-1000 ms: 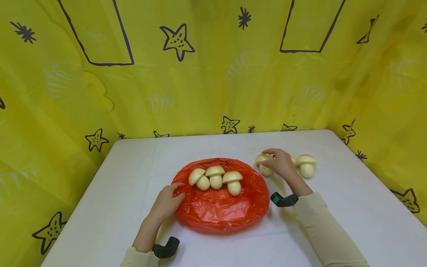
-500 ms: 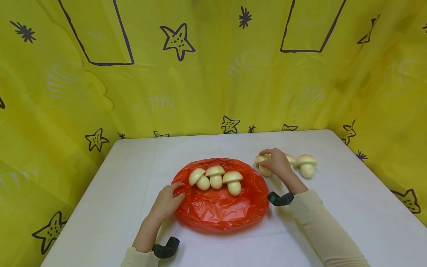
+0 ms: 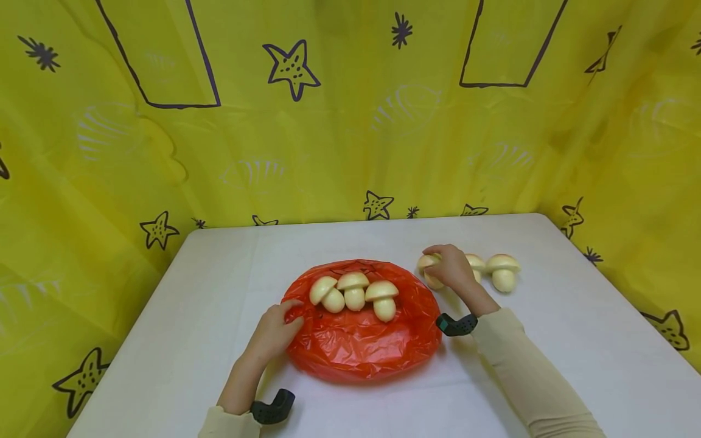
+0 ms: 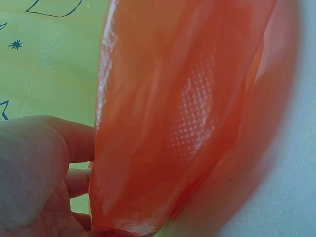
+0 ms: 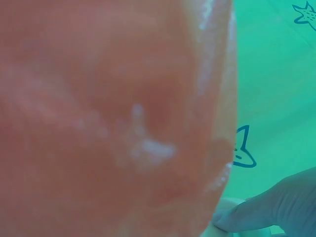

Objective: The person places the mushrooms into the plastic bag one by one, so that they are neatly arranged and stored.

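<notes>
My left hand (image 3: pixel 276 328) grips the left edge of a red plastic bag (image 3: pixel 356 353), spread open in a wide round shape on the table. Three pale cream mushrooms (image 3: pixel 353 291) lie in the bag towards its far side. Beyond the bag's right edge, my right hand (image 3: pixel 453 267) holds another mushroom (image 3: pixel 429 264) by its cap, fingers curled round it. Red plastic fills much of the left wrist view, where the fingers (image 4: pixel 79 140) meet its edge. In the right wrist view the bag (image 5: pixel 123 98) hides most of the held mushroom, with the thumb (image 5: pixel 252 215) against it.
Two more mushrooms stand right of my right hand: one (image 3: pixel 474 266) partly behind the wrist, the other (image 3: pixel 503 272) in full view. A white table (image 3: pixel 219 267) bears everything. Yellow curtains (image 3: pixel 339 134) with drawn starfish hang behind and at both sides.
My right hand has shifted slightly left with the mushroom, closer to the bag, uncovering more of the mushroom behind it. The left hand and the bag stay put.
</notes>
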The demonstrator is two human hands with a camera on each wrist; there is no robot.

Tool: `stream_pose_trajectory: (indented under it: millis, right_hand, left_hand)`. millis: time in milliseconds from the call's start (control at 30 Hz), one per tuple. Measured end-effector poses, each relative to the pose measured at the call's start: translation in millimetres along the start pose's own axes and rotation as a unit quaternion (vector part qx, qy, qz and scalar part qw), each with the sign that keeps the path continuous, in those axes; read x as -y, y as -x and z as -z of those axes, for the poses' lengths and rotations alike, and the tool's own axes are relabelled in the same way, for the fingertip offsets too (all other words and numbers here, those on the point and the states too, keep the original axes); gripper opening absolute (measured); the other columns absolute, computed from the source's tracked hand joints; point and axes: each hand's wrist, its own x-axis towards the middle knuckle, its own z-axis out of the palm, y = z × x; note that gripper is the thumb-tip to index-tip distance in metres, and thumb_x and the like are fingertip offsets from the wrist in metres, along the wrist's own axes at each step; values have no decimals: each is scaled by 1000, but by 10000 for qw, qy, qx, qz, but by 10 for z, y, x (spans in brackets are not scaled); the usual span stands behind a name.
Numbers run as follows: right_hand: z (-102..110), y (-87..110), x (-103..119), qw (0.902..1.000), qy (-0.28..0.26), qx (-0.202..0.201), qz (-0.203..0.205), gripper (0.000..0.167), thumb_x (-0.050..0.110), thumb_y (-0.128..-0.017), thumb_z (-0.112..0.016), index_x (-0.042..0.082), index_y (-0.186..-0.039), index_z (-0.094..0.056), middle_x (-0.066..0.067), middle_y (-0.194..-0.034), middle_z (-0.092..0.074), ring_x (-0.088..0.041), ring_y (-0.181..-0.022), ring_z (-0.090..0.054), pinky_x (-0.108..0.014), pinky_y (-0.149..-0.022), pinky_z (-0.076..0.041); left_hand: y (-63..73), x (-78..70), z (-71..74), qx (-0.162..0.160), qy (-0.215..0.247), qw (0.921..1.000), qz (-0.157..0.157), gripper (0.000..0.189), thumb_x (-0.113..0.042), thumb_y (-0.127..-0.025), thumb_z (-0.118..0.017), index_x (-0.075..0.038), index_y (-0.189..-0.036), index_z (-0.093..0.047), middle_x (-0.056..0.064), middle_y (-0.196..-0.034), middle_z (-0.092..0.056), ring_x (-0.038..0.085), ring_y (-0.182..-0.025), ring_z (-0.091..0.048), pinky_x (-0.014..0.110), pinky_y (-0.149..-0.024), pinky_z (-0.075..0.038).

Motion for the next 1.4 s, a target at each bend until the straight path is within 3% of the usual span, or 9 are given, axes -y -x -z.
stream_pose_trajectory:
  millis: [267, 633, 933, 1400]
  right_hand:
    - [-12, -4, -5, 10000, 27, -28, 0, 33, 0, -73, -65, -6, -106, -64, -25, -110, -59, -41, -103, -50, -52, -87, -38]
    - [-8, -44, 14, 9996, 229, 130, -44, 36, 4, -73, -66, -6, -107, -63, -24, -110, -59, -41, -100, -52, -50, -85, -40]
    - [-25, -35, -19, 9994, 228, 236, -144, 39, 7, -74, -68, -5, -111, -61, -24, -113, -58, -42, -104, -50, -52, -87, -39]
    - [-18, -14, -29, 9997, -133, 137, -146, 40, 8, -76, -70, -6, -112, -61, -24, -116, -57, -41, -108, -48, -52, -90, -37]
  left_hand:
    - [3, -9, -2, 2, 28, 10000, 34, 36, -10, -85, -55, 1, -119, -57, 16, -103, -56, 25, -85, -49, 37, -73, -49]
    - [-6, -4, 0, -4, 50, 9999, -105, 35, -9, -84, -55, 2, -117, -58, 16, -99, -56, 25, -82, -49, 36, -70, -47]
    - [-32, 43, -37, -133, -57, 9994, -324, 34, -8, -83, -55, 3, -114, -59, 17, -99, -58, 26, -85, -51, 41, -75, -46]
    - [-21, 37, -17, -74, 5, 9998, -202, 35, -8, -84, -55, 3, -117, -58, 18, -102, -57, 26, -84, -50, 38, -72, -47]
